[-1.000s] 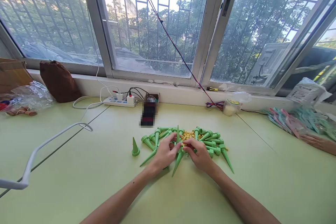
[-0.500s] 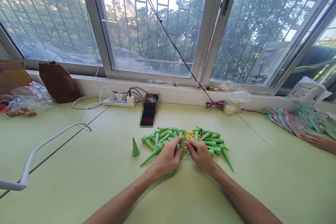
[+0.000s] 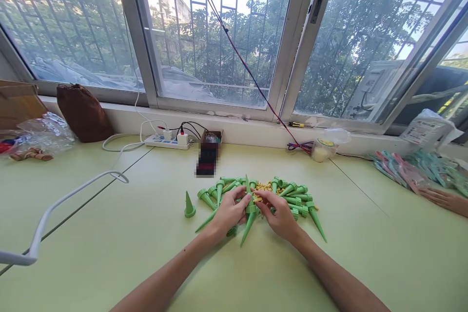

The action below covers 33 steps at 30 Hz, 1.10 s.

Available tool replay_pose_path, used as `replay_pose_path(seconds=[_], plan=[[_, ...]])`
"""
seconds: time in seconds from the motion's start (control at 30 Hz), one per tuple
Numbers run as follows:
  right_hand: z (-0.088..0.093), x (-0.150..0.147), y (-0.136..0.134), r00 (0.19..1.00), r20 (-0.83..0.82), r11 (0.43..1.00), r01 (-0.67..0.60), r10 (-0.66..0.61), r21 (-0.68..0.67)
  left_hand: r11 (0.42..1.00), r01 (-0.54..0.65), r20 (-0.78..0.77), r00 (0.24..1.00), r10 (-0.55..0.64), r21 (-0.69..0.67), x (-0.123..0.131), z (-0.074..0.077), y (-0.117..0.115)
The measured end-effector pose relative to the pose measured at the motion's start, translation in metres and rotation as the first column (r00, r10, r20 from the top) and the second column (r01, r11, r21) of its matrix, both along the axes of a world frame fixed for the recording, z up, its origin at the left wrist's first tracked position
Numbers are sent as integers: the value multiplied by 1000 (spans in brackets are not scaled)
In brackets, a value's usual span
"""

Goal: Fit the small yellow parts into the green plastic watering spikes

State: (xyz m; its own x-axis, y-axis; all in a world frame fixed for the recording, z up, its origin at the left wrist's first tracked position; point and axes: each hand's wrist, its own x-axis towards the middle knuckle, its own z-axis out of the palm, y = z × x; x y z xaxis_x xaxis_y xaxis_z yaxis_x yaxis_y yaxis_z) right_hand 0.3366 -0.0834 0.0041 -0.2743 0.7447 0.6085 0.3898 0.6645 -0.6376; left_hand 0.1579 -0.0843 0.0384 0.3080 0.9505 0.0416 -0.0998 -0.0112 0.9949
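Note:
My left hand is closed around a green plastic watering spike, its tip pointing up and its wide collar low by the fingers. My right hand pinches a small yellow plastic piece close beside that spike; whether the two touch I cannot tell. Another green spike points toward me just below the hands. Around them more green spikes lie in a heap on both sides, with a pile of yellow pieces between, partly hidden by my fingers. One spike stands upright at the left.
Behind the heap are a power strip, a small box and a plastic-wrapped tub. A white cable arches over the table's left side. Another person's hand rests by plastic packets at the right.
My left hand has tilted the held spike so its tip leans left, and its collar now shows. The yellow piece has come into sight at my right fingertips. The spike below the hands is uncovered.

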Motion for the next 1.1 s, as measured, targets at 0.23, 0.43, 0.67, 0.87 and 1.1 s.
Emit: replay_pose_path(seconds=[0.23, 0.43, 0.67, 0.87, 1.1], plan=[[-3, 0, 3, 1000, -9, 1000, -15, 15, -2, 1000, 1, -32, 999, 0, 26, 0, -6, 2], [-1, -1, 2, 1000, -20, 998, -12, 10, -54, 997, -18, -75, 997, 23, 69, -1, -11, 2], [-1, 0, 1, 999, -23, 992, -43, 41, -121, 954, -39, -221, 969, 109, 299, -1, -11, 1], [2, 0, -1, 996, -44, 981, -85, 78, -173, 904, -9, -334, 928, 168, 428, -2, -12, -1], [0, 1, 1, 997, 18, 985, -70, 73, -156, 882, 6, -390, 898, 203, 472, -3, -14, -2]])
